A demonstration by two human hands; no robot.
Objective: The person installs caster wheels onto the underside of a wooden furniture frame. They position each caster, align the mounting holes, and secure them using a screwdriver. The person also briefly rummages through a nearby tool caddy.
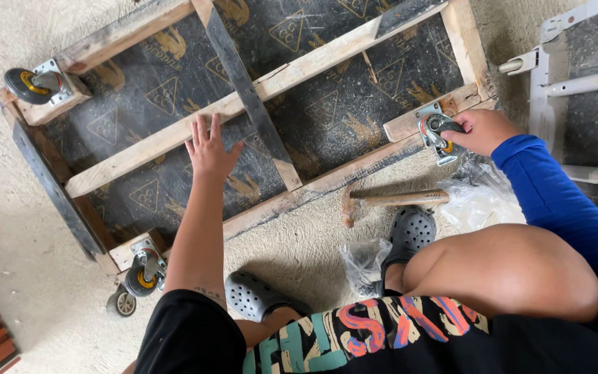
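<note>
On the concrete floor (22, 242) lies an upturned wooden platform (243, 104), its dark board framed and braced with pale timber rails. The left hand (209, 149) is laid flat on the dark board beside the long diagonal rail, fingers spread and gripping nothing. The right hand (482, 130), in a blue sleeve (555, 197), is closed around a caster wheel (436, 131) and holds it against the corner block at the platform's right corner; its metal plate sits on the wood.

A second caster (32, 84) is mounted at the far left corner, wheel pointing outward. A third caster (143, 273) is fixed at the near left corner, and a loose small wheel (122, 303) lies on the floor touching it.

A hammer (389, 199) with a wooden handle lies on the floor just beside the platform's near edge, between the platform and the person's foot. A crumpled clear plastic bag (482, 197) lies under the right forearm, and another bag (362, 262) rests by the grey clog (411, 232). A white metal frame (555, 76) stands to the right, apart from the platform.
</note>
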